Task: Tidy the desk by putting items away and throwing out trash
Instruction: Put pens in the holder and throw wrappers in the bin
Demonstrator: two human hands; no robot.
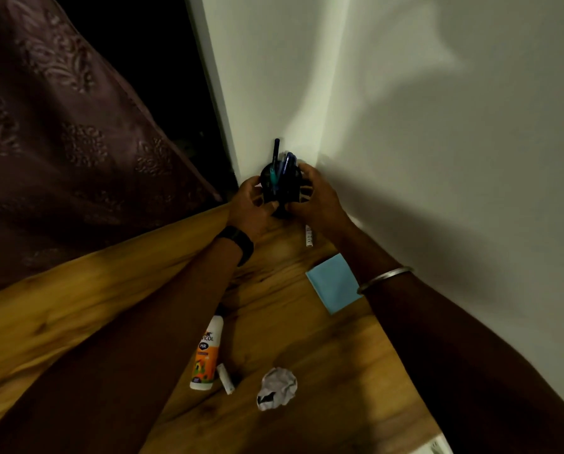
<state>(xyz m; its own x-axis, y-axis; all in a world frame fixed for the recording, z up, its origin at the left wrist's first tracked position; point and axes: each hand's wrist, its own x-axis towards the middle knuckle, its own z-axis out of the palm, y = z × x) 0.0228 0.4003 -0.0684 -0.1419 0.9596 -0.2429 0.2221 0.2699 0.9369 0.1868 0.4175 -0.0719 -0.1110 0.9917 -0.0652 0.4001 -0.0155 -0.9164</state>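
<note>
Honestly, my main worry is tipping the pen holder (285,188). It's top-heavy with pens (276,155) sticking up and looks tilted toward me, so one careless nudge could spill them across the desk (110,306) or bump it into the wall (405,126) right behind. My forearms also hang over the glue bottle (207,352) and crumpled paper (277,388), so pulling back low might sweep those off.

Grip-wise, my left hand (249,204) and right hand (318,201) wrap the holder from either side, fingers curled round it. It sits squarely between my palms at the far corner. A white marker (308,235) lies just beside my right hand.
</note>
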